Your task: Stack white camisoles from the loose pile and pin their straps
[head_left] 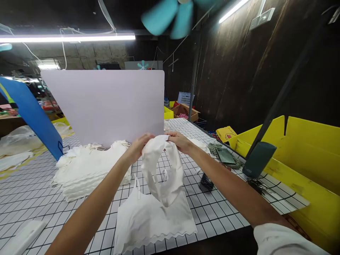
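My left hand (pixel 140 146) and my right hand (pixel 181 141) hold up a white garment (pixel 175 166) by its upper edge, one hand on each side. The cloth hangs in an open loop, and the gridded table shows through its middle. Fingers of both hands are closed on the fabric, partly hidden behind it. Below lies a white strappy top (pixel 156 223) with a wavy hem, flat on the table. The hanging cloth covers part of that top. Left of my hands sits a thick stack of white garments (pixel 87 170).
A pale upright panel (pixel 111 102) stands behind the stack, and a blue panel (pixel 34 120) leans at left. On the right are a dark green phone-like object (pixel 259 159), keys (pixel 259 186), a small black object (pixel 206 182) and a yellow bin (pixel 313 148). A white box-shaped object (pixel 25 235) lies front left.
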A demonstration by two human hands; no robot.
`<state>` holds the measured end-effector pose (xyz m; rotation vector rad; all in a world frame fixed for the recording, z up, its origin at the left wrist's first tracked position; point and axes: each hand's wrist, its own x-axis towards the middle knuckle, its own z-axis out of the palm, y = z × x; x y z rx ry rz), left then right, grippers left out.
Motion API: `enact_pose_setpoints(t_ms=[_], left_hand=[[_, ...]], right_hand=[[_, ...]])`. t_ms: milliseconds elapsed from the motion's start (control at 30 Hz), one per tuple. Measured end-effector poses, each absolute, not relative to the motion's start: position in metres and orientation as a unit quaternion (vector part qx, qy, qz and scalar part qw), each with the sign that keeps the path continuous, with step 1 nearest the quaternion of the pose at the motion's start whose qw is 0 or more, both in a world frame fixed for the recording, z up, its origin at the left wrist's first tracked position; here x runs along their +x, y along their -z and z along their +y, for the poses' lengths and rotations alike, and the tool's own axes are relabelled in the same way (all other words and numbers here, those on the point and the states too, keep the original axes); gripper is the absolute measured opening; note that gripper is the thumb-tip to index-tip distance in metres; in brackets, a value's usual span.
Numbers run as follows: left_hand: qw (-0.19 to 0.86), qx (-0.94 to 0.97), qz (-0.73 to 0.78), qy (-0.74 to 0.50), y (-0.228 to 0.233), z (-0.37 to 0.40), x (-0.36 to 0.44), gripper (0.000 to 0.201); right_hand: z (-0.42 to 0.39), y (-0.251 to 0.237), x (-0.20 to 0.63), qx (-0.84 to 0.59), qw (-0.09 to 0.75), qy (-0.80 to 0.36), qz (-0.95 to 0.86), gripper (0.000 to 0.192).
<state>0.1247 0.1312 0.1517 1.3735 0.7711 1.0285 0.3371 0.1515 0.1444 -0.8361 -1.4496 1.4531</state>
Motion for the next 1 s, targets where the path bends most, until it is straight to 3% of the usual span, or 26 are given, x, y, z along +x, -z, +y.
enact_pose_setpoints(t_ms=[100,167,233,333,433,533,600,667,767,867,1000], left_hand=[[0.446,0.684,0.379,-0.435,-0.141,0.126,0.128,0.042],[0.414,0.701,0.381,-0.439,-0.136,0.124,0.131,0.03],[0.46,0.676,0.365,-0.445,-0.135,0.123,0.133,0.022],[0.63,0.58,0.317,-0.407,-0.14,0.118,0.14,0.024],[0.722,0.504,0.255,-0.4,-0.148,0.113,0.148,0.025],[0.716,0.448,0.232,-0.482,-0.153,0.113,0.152,0.022],[0.703,0.418,0.235,-0.525,-0.154,0.115,0.151,0.025],[0.69,0.413,0.237,-0.544,-0.153,0.116,0.15,0.033],[0.67,0.432,0.239,-0.554,-0.15,0.115,0.151,0.041],[0.644,0.45,0.235,-0.573,-0.147,0.11,0.154,0.049],[0.585,0.471,0.26,-0.607,-0.143,0.115,0.151,0.055]], right_hand=[[0.147,-0.156,0.336,-0.353,0.417,-0.593,-0.591,0.019],[0.145,-0.164,0.337,-0.377,0.398,-0.577,-0.605,0.015],[0.146,-0.17,0.339,-0.387,0.377,-0.569,-0.621,0.017],[0.156,-0.172,0.339,-0.391,0.366,-0.545,-0.645,0.03],[0.167,-0.166,0.342,-0.41,0.44,-0.423,-0.678,0.039],[0.166,-0.155,0.353,-0.417,0.537,-0.29,-0.673,0.047],[0.156,-0.147,0.362,-0.439,0.537,-0.318,-0.646,0.059],[0.142,-0.137,0.366,-0.459,0.465,-0.42,-0.63,0.071],[0.125,-0.124,0.356,-0.416,0.384,-0.55,-0.614,0.072],[0.122,-0.121,0.338,-0.379,0.461,-0.565,-0.57,0.057],[0.132,-0.132,0.326,-0.371,0.532,-0.526,-0.55,0.051]])
